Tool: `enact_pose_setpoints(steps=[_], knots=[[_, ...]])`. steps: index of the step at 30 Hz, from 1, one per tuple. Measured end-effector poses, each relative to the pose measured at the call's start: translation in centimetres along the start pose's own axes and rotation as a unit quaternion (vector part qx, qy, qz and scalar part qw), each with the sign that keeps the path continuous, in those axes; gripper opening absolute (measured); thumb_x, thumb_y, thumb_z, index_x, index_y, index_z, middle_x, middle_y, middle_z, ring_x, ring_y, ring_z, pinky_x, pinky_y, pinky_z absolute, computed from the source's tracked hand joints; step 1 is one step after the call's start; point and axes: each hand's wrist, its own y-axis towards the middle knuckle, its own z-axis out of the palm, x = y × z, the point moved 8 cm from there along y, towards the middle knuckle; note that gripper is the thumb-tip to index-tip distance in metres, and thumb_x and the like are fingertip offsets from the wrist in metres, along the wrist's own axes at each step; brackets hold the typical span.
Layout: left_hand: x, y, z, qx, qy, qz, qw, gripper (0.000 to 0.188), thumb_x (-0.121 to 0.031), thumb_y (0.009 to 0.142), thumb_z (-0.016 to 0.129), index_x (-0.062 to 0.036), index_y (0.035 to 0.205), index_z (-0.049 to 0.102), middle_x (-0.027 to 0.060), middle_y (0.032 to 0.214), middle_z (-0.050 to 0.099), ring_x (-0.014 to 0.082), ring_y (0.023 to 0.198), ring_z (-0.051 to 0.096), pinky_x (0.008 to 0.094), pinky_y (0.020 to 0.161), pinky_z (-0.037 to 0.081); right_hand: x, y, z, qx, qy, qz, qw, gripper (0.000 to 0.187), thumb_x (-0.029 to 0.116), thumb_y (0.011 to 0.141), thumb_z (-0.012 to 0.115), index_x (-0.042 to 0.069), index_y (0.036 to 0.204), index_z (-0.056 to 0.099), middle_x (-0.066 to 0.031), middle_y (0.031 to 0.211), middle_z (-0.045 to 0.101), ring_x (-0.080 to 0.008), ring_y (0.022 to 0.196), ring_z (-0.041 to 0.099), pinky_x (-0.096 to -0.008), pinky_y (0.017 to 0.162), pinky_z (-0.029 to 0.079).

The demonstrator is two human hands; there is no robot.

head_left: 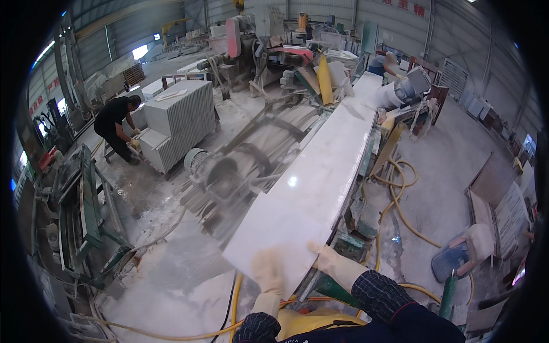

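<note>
Bottom center, the left hand in a pale cream work glove (267, 268) is laid on the near end of a long, glossy white stone slab (309, 191), fingers unclenched and a bit blurred. The right hand in a matching glove (334, 263) is at the slab's right edge; can't tell if its fingers are grasping it. That slab runs from lower center toward the upper right of the frame. Yellow rubber hose (398, 212) loops along its right side. Left of it sits a dusty grey cylindrical motor (200, 162). Farther back, upper left, a person in dark clothes (114, 123) bends beside a block of upright pale slabs (180, 117). Another person (377, 66) is by the slab's far end.
</note>
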Motion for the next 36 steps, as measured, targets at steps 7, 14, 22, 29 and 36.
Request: enact_pose_setpoints(steps=[7, 14, 22, 29, 36], knots=[[13.8, -10.1, 5.1, -0.167, -0.395, -0.495, 0.755, 0.061, -0.044, 0.1, 0.055, 0.0024, 0.139, 0.05, 0.0224, 0.132, 0.059, 0.0361, 0.115, 0.061, 0.0441, 0.093, 0.052, -0.7, -2.6, 2.8, -0.01, -0.025, -0.05, 0.998, 0.047, 0.014, 0.09, 0.073, 0.003, 0.132, 0.056, -0.0129, 0.127, 0.064, -0.0295, 0.112, 0.065, -0.0493, 0.094, 0.056], [13.6, -10.4, 6.2, -0.094, -0.602, -0.498, 0.616, 0.056, -0.043, 0.101, 0.051, -0.0013, 0.138, 0.051, 0.0204, 0.125, 0.062, 0.0329, 0.105, 0.065, 0.042, 0.085, 0.056, -0.5, -7.1, 4.5, -0.085, -0.189, -0.115, 0.972, 0.04, 0.007, 0.088, 0.075, -0.004, 0.124, 0.062, -0.012, 0.116, 0.069, -0.0233, 0.1, 0.069, -0.0366, 0.085, 0.057], [-4.2, -6.5, 2.5, 0.113, -0.364, -0.37, 0.847, 0.049, -0.037, 0.102, 0.049, 0.0033, 0.129, 0.057, 0.0155, 0.116, 0.066, 0.0233, 0.098, 0.064, 0.0365, 0.083, 0.053, -0.7, -26.6, -3.2, -0.057, 0.138, -0.24, 0.959, 0.038, -0.006, 0.091, 0.063, 0.002, 0.128, 0.061, -0.0129, 0.124, 0.065, -0.0277, 0.12, 0.061, -0.0376, 0.102, 0.052], [-28.4, -17.5, 10.6, 0.504, -0.324, -0.203, 0.775, 0.049, -0.034, 0.103, 0.046, 0.0071, 0.127, 0.058, 0.0156, 0.113, 0.066, 0.0226, 0.096, 0.064, 0.036, 0.085, 0.052, -9.4, -52.9, -10.5, -0.479, -0.33, -0.414, 0.7, 0.033, 0.01, 0.09, 0.071, 0.001, 0.122, 0.064, -0.0184, 0.112, 0.069, -0.0295, 0.103, 0.067, -0.0369, 0.088, 0.055], [-45.3, -39.0, 12.1, 0.734, -0.274, -0.046, 0.619, 0.044, -0.029, 0.102, 0.053, 0.0093, 0.121, 0.06, 0.0148, 0.108, 0.067, 0.02, 0.091, 0.064, 0.0331, 0.082, 0.051, -27.0, -66.8, -13.3, -0.513, 0.276, -0.49, 0.648, 0.04, 0.009, 0.095, 0.062, -0.003, 0.133, 0.052, -0.0173, 0.131, 0.059, -0.0297, 0.124, 0.057, -0.0414, 0.105, 0.048]])
